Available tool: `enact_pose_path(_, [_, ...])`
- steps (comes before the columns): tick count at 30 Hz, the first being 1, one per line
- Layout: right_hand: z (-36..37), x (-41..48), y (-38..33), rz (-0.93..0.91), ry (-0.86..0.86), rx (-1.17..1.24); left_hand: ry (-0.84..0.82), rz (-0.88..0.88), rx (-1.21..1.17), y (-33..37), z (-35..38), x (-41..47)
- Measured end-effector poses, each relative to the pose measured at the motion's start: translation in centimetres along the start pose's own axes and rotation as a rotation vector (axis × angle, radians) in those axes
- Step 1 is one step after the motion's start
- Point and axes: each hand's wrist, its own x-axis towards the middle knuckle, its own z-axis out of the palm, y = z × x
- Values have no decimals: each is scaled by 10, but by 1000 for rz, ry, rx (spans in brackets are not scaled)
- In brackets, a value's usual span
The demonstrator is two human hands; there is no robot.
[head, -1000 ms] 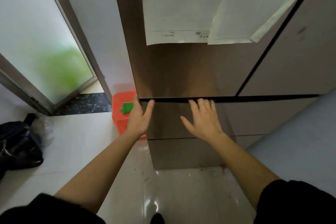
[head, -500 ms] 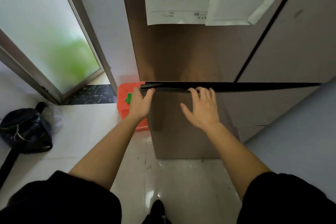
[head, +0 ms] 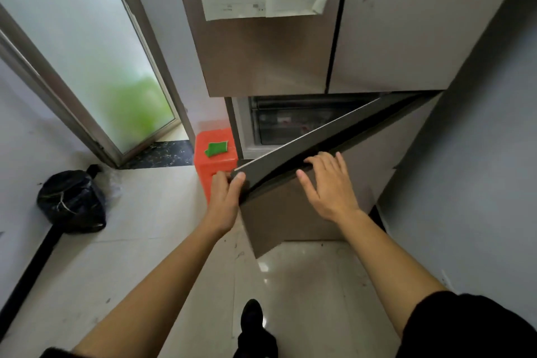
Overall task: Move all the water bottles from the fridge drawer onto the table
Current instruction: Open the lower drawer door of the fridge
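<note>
A tall brown fridge (head: 261, 58) stands ahead with its lower door (head: 290, 212) swung partly outward. My left hand (head: 225, 197) grips the door's top left corner. My right hand (head: 328, 186) rests on the door's top edge, its fingers hooked over the rim. Behind the door a dark clear drawer (head: 290, 125) shows inside the fridge. Its contents are dim, and I can make out no water bottles.
A red plastic stool (head: 215, 160) with a green patch stands left of the fridge. A black bag (head: 72, 200) lies on the floor at the left. A frosted glass door (head: 87, 52) is behind it, and a grey wall (head: 479, 154) is close on the right. My shoe (head: 252, 314) shows below.
The lower fridge door went from shut to swung well outward, pulled by both hands. The inner drawer came into sight.
</note>
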Motion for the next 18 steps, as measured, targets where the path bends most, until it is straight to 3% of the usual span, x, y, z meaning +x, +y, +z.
enact_pose_path(4, [-32, -58, 23, 83, 28, 118, -162, -159, -273, 44, 37, -24])
enact_pose_path(8, [-73, -118, 48, 276, 74, 330, -434, -247, -357, 86, 105, -43])
enact_pose_path(10, [-95, -146, 65, 344, 128, 357, -562, -209, -350, 99, 144, -50])
enact_pose_path(14, [-143, -190, 90, 560, 89, 527, -747, 93, -119, 122, 215, -67])
enact_pose_path(16, [-168, -207, 99, 669, 75, 591, -773, 401, 172, 130, 243, -74])
enact_pose_path(18, [-190, -220, 108, 732, 3, 505, -770, 625, 471, 136, 266, -78])
